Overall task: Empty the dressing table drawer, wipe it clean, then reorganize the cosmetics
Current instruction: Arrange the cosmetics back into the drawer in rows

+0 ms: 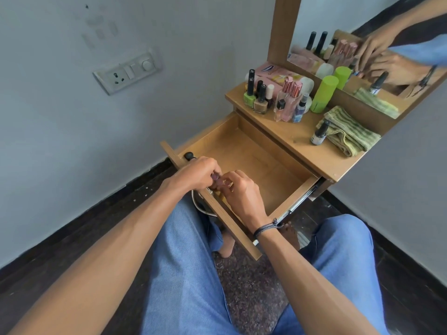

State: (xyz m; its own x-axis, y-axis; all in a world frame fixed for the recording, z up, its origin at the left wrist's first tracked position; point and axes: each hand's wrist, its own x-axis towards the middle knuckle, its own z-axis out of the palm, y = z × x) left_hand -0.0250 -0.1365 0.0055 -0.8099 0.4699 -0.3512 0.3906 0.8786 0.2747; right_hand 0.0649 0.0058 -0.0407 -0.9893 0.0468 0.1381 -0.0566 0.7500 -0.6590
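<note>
Drawer (254,151) of a wooden dressing table stands pulled out over a seated person's lap, with wooden floor showing across most of it and 1 black-capped item (189,155) in the near left corner. At the drawer's front edge the left hand (200,172) and right hand (242,192) meet, the fingers of both curled and pinching a small purplish cosmetic (217,179). The fingers hide most of it, so it is unclear whether it is 1 piece or a cap and body. The 2-handed hold suggests it is being checked or closed rather than simply carried.

The other cosmetics are grouped on the surface (302,151) beside the mirror (362,20), evidently parked there to free the drawer: nail polish bottles (256,97), perfume bottles (289,100) and a green cylinder (324,93). A striped cloth (350,134) lies folded nearby, within reach for wiping, and touching it stands a lone polish bottle (319,132). Judging by the layout, the emptying is nearly done or the restocking has barely begun.
</note>
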